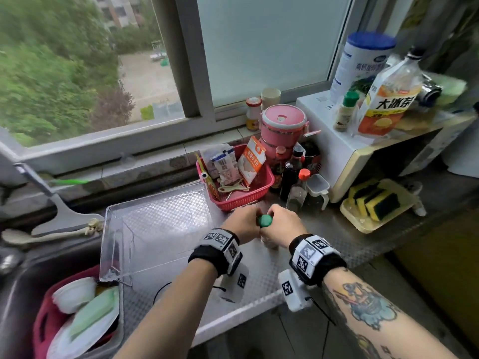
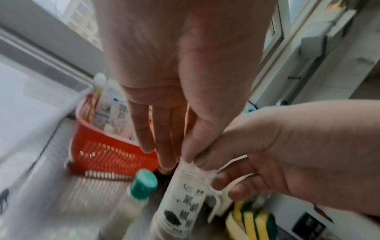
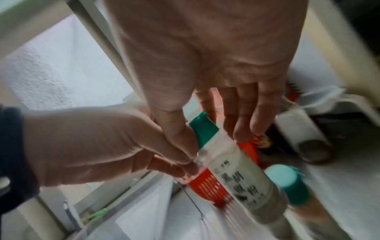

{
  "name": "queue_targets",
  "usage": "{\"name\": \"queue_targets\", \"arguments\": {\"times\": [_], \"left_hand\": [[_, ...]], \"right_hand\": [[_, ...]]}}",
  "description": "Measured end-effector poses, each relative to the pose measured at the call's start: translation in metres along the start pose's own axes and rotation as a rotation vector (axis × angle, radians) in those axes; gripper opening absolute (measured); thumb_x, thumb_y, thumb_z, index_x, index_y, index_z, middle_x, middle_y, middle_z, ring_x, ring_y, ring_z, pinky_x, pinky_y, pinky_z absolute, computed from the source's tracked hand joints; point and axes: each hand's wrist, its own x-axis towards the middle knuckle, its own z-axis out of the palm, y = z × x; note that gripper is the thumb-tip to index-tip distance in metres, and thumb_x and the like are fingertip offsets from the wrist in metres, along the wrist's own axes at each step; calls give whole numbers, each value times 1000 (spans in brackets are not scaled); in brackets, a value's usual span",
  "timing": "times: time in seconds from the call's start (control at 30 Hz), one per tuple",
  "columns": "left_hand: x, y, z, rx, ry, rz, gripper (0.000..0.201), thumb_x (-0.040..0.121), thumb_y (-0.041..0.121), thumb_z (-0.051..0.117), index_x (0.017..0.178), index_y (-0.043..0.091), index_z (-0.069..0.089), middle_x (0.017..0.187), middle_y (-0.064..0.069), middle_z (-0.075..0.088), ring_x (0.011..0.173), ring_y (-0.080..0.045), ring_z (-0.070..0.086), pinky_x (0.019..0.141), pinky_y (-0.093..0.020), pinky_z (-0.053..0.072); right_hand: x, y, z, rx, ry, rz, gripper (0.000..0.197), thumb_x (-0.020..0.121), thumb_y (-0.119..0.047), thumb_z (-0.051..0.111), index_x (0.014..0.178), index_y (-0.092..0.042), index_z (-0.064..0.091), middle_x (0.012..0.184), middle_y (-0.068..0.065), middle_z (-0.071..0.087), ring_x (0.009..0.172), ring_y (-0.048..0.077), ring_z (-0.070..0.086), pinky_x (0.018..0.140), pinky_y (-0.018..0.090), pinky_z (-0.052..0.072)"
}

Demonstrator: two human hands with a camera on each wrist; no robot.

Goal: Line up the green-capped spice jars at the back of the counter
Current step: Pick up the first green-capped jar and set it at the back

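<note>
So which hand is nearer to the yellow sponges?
Right. The right hand is left of the sponges, on the held jar; the left hand is farther left, across that jar.

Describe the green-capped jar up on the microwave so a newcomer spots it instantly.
Find the white microwave at the counter's right end. On its top, in front of the blue-lidded canister and left of the orange bag, stands the spice jar. It is the only small green-capped thing up there.
</note>
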Motion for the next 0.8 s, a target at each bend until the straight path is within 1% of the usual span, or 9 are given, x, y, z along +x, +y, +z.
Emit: {"name": "queue_targets", "arguments": {"times": [0.07,0.1,0.17,0.23,0.37,0.47,0.53,0.7,0.8], "left_hand": [[-5,-10,-35,-6,31,-9,31,74,22,67,104,13,64,105,-8,70,98,-26,65,85,-36,54],[-7,-16,-50,-22,47,-22,31,75,23,68,105,14,64,105,-7,69,96,-24,65,85,-36,54],[-10,-28,-80,-41,98,-60,27,78,21,69,103,12,64,101,-5,68,90,-20,62,79,-29,52],[-15,-42,-108,-45,180,-88,27,77,21,71,102,11,65,99,-5,68,88,-20,62,76,-27,48],[-17,-75,-145,-70,299,-175,29,76,20,69,104,14,66,101,-4,71,87,-18,61,78,-27,48],[-12,-95,-154,-116,361,-230,31,78,18,65,109,16,64,105,-5,72,97,-21,65,85,-29,50],[-6,-105,-152,-134,374,-251,31,80,15,61,110,13,64,108,-7,72,102,-23,66,91,-33,51],[16,-128,-136,-147,358,-311,28,82,14,58,108,17,64,109,-6,72,105,-25,65,92,-37,51],[24,-134,-130,-149,349,-312,29,83,12,58,111,15,64,111,-7,71,106,-26,64,92,-36,50]], "right_hand": [[5,-35,-10,10,-35,-88,28,71,-34,66,92,-22,53,89,4,65,80,23,63,66,30,47],[8,-50,-13,23,-47,-124,29,71,-36,67,92,-21,53,87,3,64,78,22,62,65,29,45],[17,-80,-16,36,-37,-203,35,71,-40,68,96,-19,54,92,4,64,86,25,62,70,31,46],[26,-108,-13,61,-26,-278,39,70,-41,68,99,-18,55,99,5,66,93,25,62,77,34,49],[48,-157,-3,66,-50,-385,39,74,-39,70,103,-16,55,102,4,65,92,22,60,76,31,47],[69,-180,9,64,-58,-407,39,75,-32,70,107,-18,54,106,5,65,95,21,61,84,36,52],[82,-188,19,25,-73,-390,35,75,-25,69,106,-19,53,108,5,65,95,22,60,87,38,52],[105,-191,37,-46,-112,-336,36,74,-14,71,106,-17,55,108,6,65,101,25,61,88,37,51],[115,-189,42,-64,-128,-318,37,74,-13,71,107,-18,55,109,6,65,102,25,61,88,36,50]]}}
